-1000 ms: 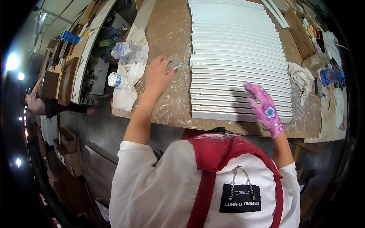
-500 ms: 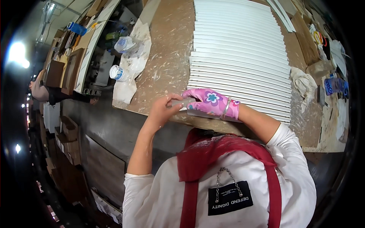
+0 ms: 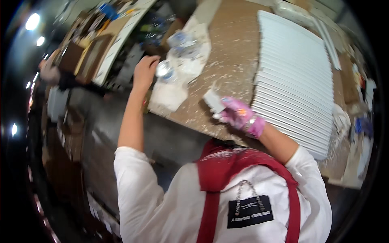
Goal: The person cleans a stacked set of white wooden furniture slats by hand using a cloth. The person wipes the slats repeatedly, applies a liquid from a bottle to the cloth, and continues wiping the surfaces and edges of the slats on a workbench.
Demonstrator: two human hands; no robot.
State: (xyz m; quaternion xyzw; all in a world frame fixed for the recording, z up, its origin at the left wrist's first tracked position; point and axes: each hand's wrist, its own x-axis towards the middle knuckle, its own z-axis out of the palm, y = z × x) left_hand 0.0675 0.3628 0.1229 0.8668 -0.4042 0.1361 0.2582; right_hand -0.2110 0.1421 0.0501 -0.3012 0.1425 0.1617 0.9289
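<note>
My bare left hand (image 3: 145, 73) is raised at the left of the workbench, beside a small white plastic container (image 3: 164, 70). Its fingers are slightly bent and apart, holding nothing, with a small gap between them and the container. In a pink flowered glove, my right hand (image 3: 240, 114) grips a pale whitish-grey block (image 3: 213, 101) just above the brown bench top. Fine detail of the block is blurred. To the right of that hand lies a wide row of white ridged strips (image 3: 293, 85), set side by side.
A crumpled pale cloth (image 3: 172, 95) lies under the container, with a clear plastic bottle (image 3: 182, 42) behind it. White dust marks the workbench (image 3: 231, 52). Another cloth (image 3: 341, 120) sits right of the strips. At the far left, a person (image 3: 50, 73) stands by another table.
My left hand has left the right one and moved up and left to the white container. My right hand has moved off the strips, carrying the block. The view has swung left.
</note>
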